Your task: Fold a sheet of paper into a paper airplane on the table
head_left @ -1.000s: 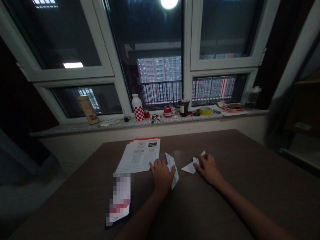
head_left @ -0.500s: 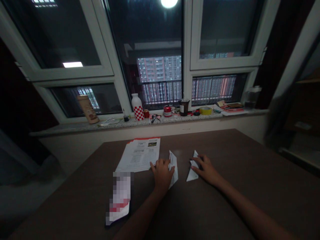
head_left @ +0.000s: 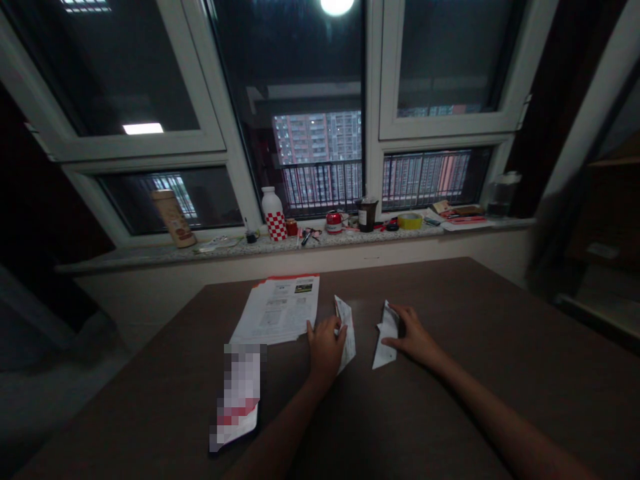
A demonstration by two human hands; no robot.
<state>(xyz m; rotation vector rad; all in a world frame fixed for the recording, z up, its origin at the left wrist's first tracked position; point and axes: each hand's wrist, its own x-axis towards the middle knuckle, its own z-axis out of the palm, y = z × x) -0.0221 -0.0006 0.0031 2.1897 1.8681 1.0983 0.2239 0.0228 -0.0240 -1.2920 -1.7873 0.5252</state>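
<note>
My left hand rests on the dark brown table with its fingers curled over a folded white paper piece that sticks out to its right. My right hand lies a little further right, its fingertips pinching the upper edge of a second folded white paper, a narrow pointed shape lying on the table. A small gap of bare table separates the two papers.
A stack of printed sheets with a red edge lies left of my left hand. A phone with a blurred screen sits nearer the front left. The window sill holds a checked bottle, cans, a cup and a tape roll.
My right hand turned its paper from a wide flat triangle into a narrow upright shape and drew it slightly left. My left hand shifted its grip on the other paper.
</note>
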